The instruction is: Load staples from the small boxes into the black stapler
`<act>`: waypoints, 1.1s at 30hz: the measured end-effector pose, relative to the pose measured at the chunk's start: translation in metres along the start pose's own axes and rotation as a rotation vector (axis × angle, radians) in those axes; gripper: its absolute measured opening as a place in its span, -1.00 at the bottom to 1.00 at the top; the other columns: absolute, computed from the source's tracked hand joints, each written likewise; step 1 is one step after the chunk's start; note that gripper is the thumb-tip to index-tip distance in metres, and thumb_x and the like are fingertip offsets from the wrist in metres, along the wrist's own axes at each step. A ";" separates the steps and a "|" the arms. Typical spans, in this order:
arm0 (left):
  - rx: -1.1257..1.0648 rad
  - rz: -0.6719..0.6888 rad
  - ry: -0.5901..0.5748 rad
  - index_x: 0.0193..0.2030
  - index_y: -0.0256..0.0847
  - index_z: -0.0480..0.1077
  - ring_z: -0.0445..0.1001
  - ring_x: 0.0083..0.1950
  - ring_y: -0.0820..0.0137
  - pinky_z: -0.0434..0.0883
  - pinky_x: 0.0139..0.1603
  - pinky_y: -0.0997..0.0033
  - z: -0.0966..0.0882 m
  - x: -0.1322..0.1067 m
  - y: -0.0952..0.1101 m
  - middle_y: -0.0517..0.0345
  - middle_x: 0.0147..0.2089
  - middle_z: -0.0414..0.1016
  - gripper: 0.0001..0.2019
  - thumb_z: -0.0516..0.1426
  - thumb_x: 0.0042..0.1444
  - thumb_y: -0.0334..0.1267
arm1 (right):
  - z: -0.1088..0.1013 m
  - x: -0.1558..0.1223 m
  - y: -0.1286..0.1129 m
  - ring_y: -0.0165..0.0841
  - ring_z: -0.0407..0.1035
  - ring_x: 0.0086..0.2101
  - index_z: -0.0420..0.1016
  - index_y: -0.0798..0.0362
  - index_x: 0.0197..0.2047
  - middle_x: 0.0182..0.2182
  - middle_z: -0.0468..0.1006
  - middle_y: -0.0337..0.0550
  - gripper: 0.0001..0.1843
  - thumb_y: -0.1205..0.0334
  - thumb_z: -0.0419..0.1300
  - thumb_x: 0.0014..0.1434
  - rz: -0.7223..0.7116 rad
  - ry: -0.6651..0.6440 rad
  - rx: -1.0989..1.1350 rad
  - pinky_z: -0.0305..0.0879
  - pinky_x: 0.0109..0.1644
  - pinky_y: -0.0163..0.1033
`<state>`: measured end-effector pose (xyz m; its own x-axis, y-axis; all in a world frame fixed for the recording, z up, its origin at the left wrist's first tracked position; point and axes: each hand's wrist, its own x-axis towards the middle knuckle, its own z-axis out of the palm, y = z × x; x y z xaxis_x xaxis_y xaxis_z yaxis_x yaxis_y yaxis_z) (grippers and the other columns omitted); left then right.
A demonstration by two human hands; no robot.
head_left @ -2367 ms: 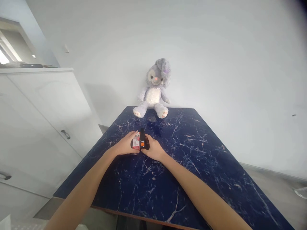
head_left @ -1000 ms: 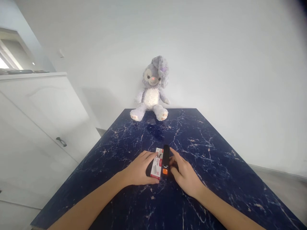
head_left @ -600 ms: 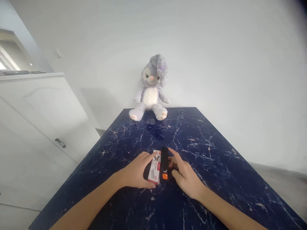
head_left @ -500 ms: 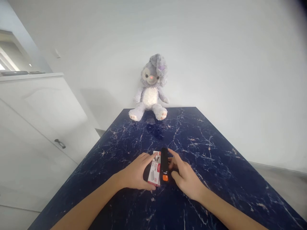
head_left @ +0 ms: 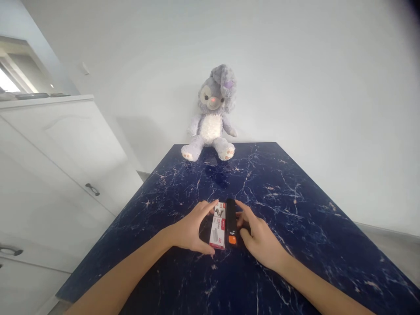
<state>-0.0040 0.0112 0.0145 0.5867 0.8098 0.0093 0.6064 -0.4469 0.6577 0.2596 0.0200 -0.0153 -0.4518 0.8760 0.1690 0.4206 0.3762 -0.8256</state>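
Note:
A small white and red box (head_left: 218,231) lies on the dark blue marbled table (head_left: 295,210), side by side with a black stapler-like device (head_left: 231,223) that has an orange end. My left hand (head_left: 190,229) curls round the left side of the box, thumb at its near end and fingers at its far end. My right hand (head_left: 260,238) cups the right side of the black device, fingers touching it. Both things rest on the table between my hands.
A grey and white plush rabbit (head_left: 212,118) sits at the table's far edge against the white wall. White cabinets with dark handles (head_left: 92,189) stand to the left. The table's left edge runs close beside them.
My hands have drawn the box and the black device nearer to me along the table since the earliest frame. In the last half second they stay almost still; the view shifted slightly.

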 end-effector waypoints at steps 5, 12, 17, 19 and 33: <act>0.045 -0.038 -0.018 0.53 0.09 -0.37 -0.28 0.52 -0.22 0.03 0.41 -0.32 -0.001 0.002 -0.001 -0.10 0.55 -0.33 0.32 0.41 -0.20 0.15 | 0.000 0.000 0.001 -0.26 0.40 0.09 -0.04 -0.03 0.44 -0.23 0.54 -0.22 -0.18 0.43 -0.05 0.11 -0.004 0.007 -0.014 0.36 0.15 -0.09; 0.052 0.026 -0.003 0.53 0.02 -0.21 -0.11 0.49 -0.17 0.06 0.41 -0.28 0.001 0.006 0.000 -0.13 0.50 -0.05 0.29 0.43 -0.25 0.17 | 0.001 0.001 0.002 -0.23 0.42 0.07 -0.06 -0.02 0.44 -0.25 0.52 -0.21 -0.17 0.44 -0.05 0.10 -0.006 0.012 -0.021 0.34 0.16 -0.04; 0.070 -0.003 -0.008 0.53 0.03 -0.23 -0.11 0.48 -0.18 0.08 0.39 -0.30 0.003 0.004 -0.004 -0.14 0.49 -0.06 0.30 0.42 -0.26 0.19 | 0.001 0.001 0.001 -0.23 0.42 0.05 -0.05 -0.03 0.44 -0.23 0.53 -0.19 -0.18 0.45 -0.05 0.11 -0.001 0.000 -0.010 0.35 0.14 -0.04; 0.082 0.003 -0.007 0.54 0.03 -0.23 -0.09 0.47 -0.18 0.09 0.39 -0.30 0.004 0.003 -0.004 -0.14 0.49 -0.06 0.30 0.42 -0.25 0.19 | 0.001 0.001 0.001 -0.24 0.42 0.05 -0.05 -0.03 0.44 -0.23 0.53 -0.20 -0.19 0.44 -0.05 0.11 -0.006 0.005 -0.016 0.36 0.12 -0.05; 0.044 0.018 -0.031 0.52 0.04 -0.15 -0.05 0.44 -0.18 0.15 0.36 -0.28 0.009 0.001 0.009 -0.13 0.43 0.01 0.29 0.44 -0.30 0.15 | -0.003 0.001 0.001 -0.22 0.47 -0.12 -0.05 0.00 0.43 -0.36 0.48 -0.25 -0.22 0.45 -0.06 0.14 -0.009 0.003 -0.042 0.36 0.06 -0.05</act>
<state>0.0068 0.0041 0.0135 0.6137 0.7895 -0.0031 0.6182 -0.4781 0.6239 0.2621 0.0218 -0.0142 -0.4534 0.8735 0.1774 0.4493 0.3959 -0.8008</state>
